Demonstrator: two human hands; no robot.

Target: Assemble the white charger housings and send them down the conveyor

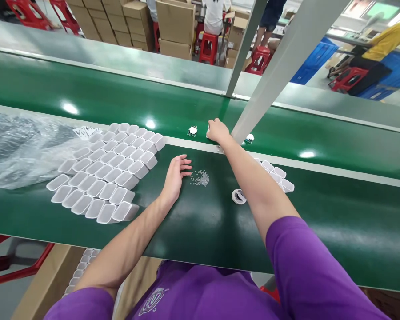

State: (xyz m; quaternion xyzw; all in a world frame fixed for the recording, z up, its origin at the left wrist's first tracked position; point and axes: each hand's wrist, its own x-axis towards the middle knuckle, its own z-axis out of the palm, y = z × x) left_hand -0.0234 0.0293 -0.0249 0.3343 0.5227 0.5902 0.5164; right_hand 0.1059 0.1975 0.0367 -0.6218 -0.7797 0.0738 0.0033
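My left hand (174, 177) rests on the green work surface, its fingers stretched out and apart with nothing in them. Right beside its fingertips lies a loose pile of tiny clear pieces (202, 178). My right hand (219, 130) reaches over the raised green belt (173, 111), fingers curled together; a bit of white shows at them, mostly hidden. Small circuit boards with white domes sit on the belt to either side, one board (192, 130) to the left and another board (250, 138) to the right. A round white ring-shaped part (238, 196) lies below my right forearm.
Rows of white rectangular housings (103, 173) stand at the left, with more housings (280, 172) at the right. Clear plastic wrapping (30, 151) covers the far left. A metal post (276, 62) rises near my right hand. Beyond are cartons (175, 26), red stools and several people.
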